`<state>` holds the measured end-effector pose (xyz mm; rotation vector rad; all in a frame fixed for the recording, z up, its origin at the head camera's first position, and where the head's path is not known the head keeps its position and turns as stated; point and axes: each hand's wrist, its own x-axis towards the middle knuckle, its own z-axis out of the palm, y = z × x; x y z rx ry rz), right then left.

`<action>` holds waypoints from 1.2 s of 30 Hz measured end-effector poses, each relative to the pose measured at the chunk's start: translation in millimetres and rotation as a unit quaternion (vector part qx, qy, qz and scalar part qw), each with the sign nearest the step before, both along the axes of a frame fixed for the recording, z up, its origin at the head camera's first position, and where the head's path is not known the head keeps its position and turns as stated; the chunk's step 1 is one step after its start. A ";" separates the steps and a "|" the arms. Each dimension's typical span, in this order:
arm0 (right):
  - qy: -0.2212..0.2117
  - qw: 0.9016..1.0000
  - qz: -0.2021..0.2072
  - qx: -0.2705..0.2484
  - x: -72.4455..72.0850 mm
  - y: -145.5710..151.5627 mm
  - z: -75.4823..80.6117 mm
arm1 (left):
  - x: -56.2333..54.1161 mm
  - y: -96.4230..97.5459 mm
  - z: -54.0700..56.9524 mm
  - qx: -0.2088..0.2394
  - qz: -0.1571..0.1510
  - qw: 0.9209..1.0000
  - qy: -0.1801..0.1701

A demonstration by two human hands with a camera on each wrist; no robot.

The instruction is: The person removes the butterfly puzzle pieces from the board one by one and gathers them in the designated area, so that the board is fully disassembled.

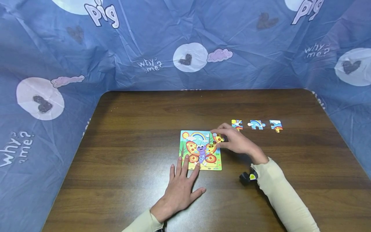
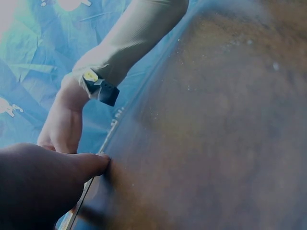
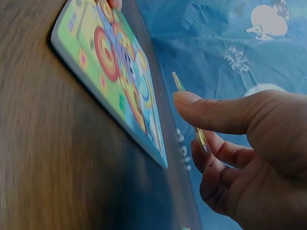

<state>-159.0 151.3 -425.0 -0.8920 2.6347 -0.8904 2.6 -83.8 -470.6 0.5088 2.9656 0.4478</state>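
A butterfly jigsaw puzzle board (image 1: 185,145) lies on the wooden table, mostly filled with its picture. My left hand (image 1: 179,190) has its fingers spread, and the fingertips rest on the board's near left edge. Above the board's right side, my right hand (image 1: 236,140) pinches a jigsaw piece (image 1: 218,138) with yellow and red wing colours. In the right wrist view the piece (image 3: 201,139) is seen edge-on between thumb and fingers, apart from the board (image 3: 108,103). The left wrist view shows the left thumb (image 2: 91,165) but not the puzzle.
Three loose jigsaw pieces lie in a row beyond my right hand: a left piece (image 1: 236,124), a middle rainbow piece (image 1: 256,124) and a right piece (image 1: 276,125). A blue patterned cloth (image 1: 162,35) hangs around the table (image 1: 130,193).
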 end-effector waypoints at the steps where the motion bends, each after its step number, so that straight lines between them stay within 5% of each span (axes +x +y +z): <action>1: 0.000 1.000 -0.003 0.000 -0.4 3.0 -0.4 | 0.0 0.0 -0.1 0.000 0.001 1.000 0.001; 36: 0.017 0.997 -0.038 0.061 -0.7 77.6 -18.4 | 0.3 0.4 0.3 0.004 0.005 1.000 -0.010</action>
